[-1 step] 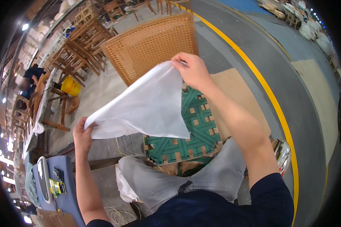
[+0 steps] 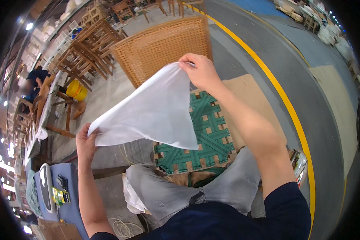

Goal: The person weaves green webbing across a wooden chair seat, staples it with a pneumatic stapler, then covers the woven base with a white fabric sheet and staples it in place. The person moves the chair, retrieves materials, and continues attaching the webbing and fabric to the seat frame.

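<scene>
A piece of white cloth (image 2: 148, 110) is stretched slantwise between my hands, its lower edge hanging free. My left hand (image 2: 86, 142) pinches the near left corner. Higher up, my right hand (image 2: 200, 70) grips the far right corner between thumb and fingers. Below and behind the cloth lies a chair seat woven from green webbing straps (image 2: 204, 136), partly covered from sight by it. The chair's cane back (image 2: 164, 44), in a brown wooden frame, stands beyond the seat, and the cloth overlaps its lower part.
A blue padded surface (image 2: 74, 192) at the lower left carries a white and grey device and small items. Wooden chair frames (image 2: 84, 52) are stacked at the far left, near a yellow bucket (image 2: 77, 90) and a person (image 2: 36, 80). A yellow floor line (image 2: 276, 86) curves along the right.
The cloth's right part and my right hand have shifted very slightly left. Both hands keep their hold, and the whole view has moved a little.
</scene>
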Available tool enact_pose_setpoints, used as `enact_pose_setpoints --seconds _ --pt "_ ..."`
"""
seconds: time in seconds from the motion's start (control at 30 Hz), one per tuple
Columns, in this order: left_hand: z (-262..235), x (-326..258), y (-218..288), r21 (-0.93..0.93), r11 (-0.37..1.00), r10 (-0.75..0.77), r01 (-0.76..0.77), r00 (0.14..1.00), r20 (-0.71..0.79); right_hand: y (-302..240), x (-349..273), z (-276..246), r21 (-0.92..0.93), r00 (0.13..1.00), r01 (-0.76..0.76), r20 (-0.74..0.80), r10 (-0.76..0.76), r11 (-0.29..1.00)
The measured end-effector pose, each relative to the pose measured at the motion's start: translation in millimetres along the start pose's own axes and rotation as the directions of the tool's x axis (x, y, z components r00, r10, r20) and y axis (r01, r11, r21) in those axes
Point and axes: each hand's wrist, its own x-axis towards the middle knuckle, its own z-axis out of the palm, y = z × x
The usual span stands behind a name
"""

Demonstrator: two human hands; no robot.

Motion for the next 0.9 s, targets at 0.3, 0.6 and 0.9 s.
enact_pose_setpoints --seconds 0.3,0.6,0.9 --pt "-85 -61 -25 -0.04 0.999 0.015 -0.02 0.993 -0.118 -47 65 111 0.094 0.991 0.086 0.097 -0.095 0.992" --pt "23 -142 -39 0.181 0.98 0.022 -0.087 0.943 0.331 39 15 126 0.176 0.983 -0.095 0.172 0.064 0.98" --pt "217 -162 -64 0.135 0.952 0.134 -0.276 0.766 0.628 144 -45 64 0.236 0.909 -0.414 0.062 0.412 0.879"
